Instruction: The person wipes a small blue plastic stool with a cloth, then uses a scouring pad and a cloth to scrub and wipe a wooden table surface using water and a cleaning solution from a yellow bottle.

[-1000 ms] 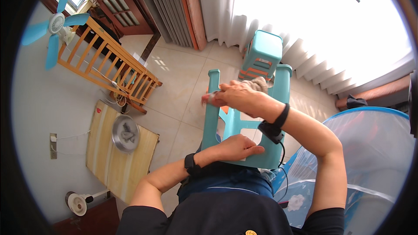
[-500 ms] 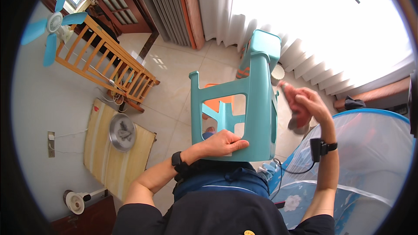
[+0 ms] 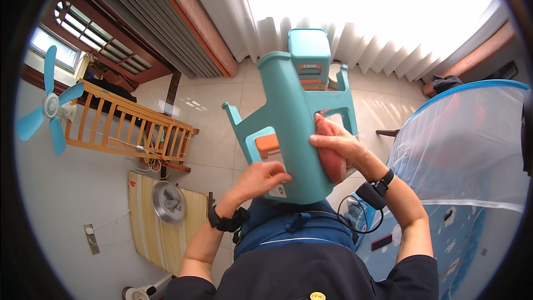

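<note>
A teal plastic stool (image 3: 291, 128) is tipped over in front of me, its seat end against my lap and its legs pointing away. At its lower left, near a white label, my left hand (image 3: 256, 181) grips the stool with the fingers curled in; some fingertips are hidden. A red cloth (image 3: 331, 161) is bunched in my right hand (image 3: 348, 147), which is closed around it. The cloth lies against the stool's right side, beside the opening between two legs.
Beyond the stool stands a teal bin with orange parts (image 3: 309, 47). To the right is a blue-rimmed mesh tent (image 3: 461, 133) with a phone (image 3: 381, 243). On the left are a wooden rail (image 3: 127, 122), a metal basin (image 3: 170, 223) and a fan (image 3: 51, 105).
The stool has turned, with its legs swinging leftward. My right hand has brought the red cloth from the air onto the stool's side. My left hand has shifted along the stool's lower edge.
</note>
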A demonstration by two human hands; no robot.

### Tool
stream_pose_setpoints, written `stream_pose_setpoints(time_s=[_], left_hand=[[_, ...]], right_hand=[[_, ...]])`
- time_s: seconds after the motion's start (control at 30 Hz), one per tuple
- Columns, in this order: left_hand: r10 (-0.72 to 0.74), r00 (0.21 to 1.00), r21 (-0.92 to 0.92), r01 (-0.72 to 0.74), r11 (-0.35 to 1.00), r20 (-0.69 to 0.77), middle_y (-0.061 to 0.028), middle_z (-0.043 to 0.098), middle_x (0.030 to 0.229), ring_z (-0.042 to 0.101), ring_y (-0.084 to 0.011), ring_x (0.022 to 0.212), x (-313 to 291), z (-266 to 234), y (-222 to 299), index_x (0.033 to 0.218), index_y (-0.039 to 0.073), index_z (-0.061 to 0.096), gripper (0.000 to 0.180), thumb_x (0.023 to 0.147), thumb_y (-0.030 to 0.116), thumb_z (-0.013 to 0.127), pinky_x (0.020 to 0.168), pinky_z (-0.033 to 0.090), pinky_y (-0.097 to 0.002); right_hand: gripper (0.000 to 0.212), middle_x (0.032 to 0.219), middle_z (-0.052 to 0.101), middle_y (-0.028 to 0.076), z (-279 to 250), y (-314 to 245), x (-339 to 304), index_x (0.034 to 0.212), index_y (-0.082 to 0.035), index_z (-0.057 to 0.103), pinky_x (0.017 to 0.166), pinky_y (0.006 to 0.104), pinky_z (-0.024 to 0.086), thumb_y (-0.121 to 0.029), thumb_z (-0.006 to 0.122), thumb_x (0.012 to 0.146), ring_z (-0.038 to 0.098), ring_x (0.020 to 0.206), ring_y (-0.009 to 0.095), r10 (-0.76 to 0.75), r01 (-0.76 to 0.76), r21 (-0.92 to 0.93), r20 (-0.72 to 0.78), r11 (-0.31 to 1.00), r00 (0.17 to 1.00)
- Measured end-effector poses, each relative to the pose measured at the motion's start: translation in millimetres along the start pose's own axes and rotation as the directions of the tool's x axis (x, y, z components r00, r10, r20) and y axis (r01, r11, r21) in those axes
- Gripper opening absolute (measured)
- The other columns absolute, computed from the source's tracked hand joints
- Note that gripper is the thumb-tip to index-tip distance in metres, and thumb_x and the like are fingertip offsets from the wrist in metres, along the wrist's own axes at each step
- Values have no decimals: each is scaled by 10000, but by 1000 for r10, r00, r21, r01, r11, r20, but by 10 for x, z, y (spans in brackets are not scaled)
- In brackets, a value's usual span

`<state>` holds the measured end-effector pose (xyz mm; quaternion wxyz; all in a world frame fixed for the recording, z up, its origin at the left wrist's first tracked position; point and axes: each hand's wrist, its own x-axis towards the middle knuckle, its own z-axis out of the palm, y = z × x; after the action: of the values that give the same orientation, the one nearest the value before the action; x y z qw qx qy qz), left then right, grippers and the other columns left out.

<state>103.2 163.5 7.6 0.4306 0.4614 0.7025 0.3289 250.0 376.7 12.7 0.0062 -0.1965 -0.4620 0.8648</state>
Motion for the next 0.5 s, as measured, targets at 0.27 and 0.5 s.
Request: stream_pose_setpoints(time_s=[0.27, 0.5], left_hand=[[35, 697, -172, -225, 959, -717, -76, 633, 863, 583, -166, 910, 222, -309, -19, 1059, -48, 588, 548, 945, 484, 527, 871, 430, -305], [-175, 719, -585, -371, 721, -672, -33, 643, 874, 580, -125, 869, 230, -303, 168, 922, 2, 649, 548, 925, 536, 528, 814, 449, -270]], right_hand=[[492, 928, 620, 125, 319, 117, 81, 1099, 25, 545, 822, 323, 463, -291, 746, 780, 577, 877, 195, -223, 255, -560, 127, 788, 967], [449, 862, 613, 242, 509, 0, -50, 926, 3, 501, 718, 438, 473, -353, 732, 779, 610, 837, 403, -87, 97, -866, 62, 491, 994]])
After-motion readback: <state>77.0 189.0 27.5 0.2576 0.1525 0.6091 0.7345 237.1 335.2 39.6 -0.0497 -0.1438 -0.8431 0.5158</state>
